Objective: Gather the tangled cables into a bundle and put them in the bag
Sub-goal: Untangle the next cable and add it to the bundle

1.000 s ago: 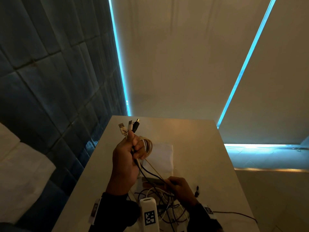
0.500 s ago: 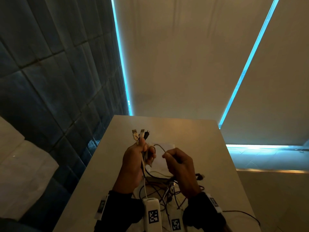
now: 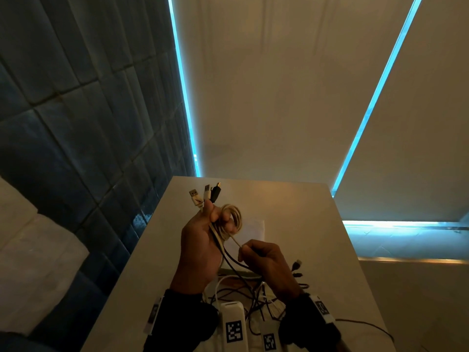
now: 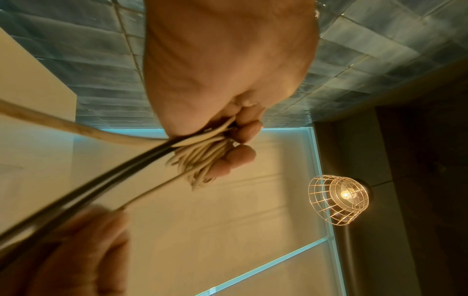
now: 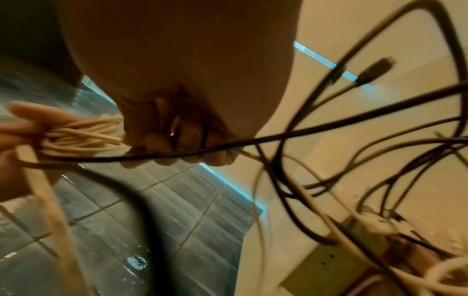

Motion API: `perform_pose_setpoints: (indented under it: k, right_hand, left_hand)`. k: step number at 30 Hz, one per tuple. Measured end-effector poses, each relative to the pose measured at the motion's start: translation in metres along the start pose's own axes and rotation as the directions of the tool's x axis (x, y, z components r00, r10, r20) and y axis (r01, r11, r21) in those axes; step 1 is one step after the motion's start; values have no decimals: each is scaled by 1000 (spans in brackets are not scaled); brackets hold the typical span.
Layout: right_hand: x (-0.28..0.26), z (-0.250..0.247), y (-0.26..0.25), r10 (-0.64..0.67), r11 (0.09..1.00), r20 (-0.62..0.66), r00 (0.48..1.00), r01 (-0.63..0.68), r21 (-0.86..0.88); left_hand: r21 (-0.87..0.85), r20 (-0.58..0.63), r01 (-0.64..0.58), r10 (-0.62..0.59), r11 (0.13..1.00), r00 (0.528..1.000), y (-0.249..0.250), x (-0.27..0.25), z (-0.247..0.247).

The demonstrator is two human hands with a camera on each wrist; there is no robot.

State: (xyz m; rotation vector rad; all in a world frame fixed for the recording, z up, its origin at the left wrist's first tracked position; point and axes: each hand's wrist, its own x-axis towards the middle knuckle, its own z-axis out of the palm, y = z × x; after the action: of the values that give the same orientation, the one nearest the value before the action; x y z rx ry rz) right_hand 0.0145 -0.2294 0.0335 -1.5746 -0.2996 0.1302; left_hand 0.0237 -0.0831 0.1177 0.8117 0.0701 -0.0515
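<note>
**Cream cable wound in a coil, loose end pinched**

The left hand [image 3: 200,245] is raised above the surface [image 3: 304,224], its fingers curled round a coil of cream cable [image 3: 232,217] and the necks of three plugs [image 3: 205,195] that stick up past the thumb: two pale USB ends and a black one. A black cable [image 3: 228,255] also runs down out of that fist. Just to the right and nearer, the right hand [image 3: 269,265] pinches the free strand of the cream cable between thumb and fingertips, the strand stretched taut from the coil. Under both hands the tangled cables [image 3: 248,293], dark and white, lie spread on the surface. A flat white bag [image 3: 253,228] lies on the surface beyond the hands, partly hidden by the coil. A wire-caged lamp [image 4: 339,197] glows in the left wrist view
</note>
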Motion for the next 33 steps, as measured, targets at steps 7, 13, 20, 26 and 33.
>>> perform_pose_setpoints:
  k: [7, 13, 20, 26, 33]
  right_hand:
    - [0, -4, 41, 107, 990, -40, 993, -110, -93]
    - [-6, -10, 81, 150, 984, -91, 984, -158, -87]
    - [-7, -10, 91, 140, 977, -105, 985, -155, -144]
    - [-17, -16, 117, 190, 937, -194, 963, -236, -256]
    - [-1, -12, 34, 56, 989, -402, 914, -107, -106]
  left_hand:
    - [2, -7, -15, 15, 1000, 1000, 6, -3, -1]
    - [15, -14, -33, 33, 999, 999, 9, -6, -2]
    - [-2, -4, -54, 54, 999, 999, 13, -11, -2]
    - [28, 7, -66, 66, 997, 998, 15, -13, -4]
    - [191, -77, -40, 55, 981, 996, 0, -4, -3]
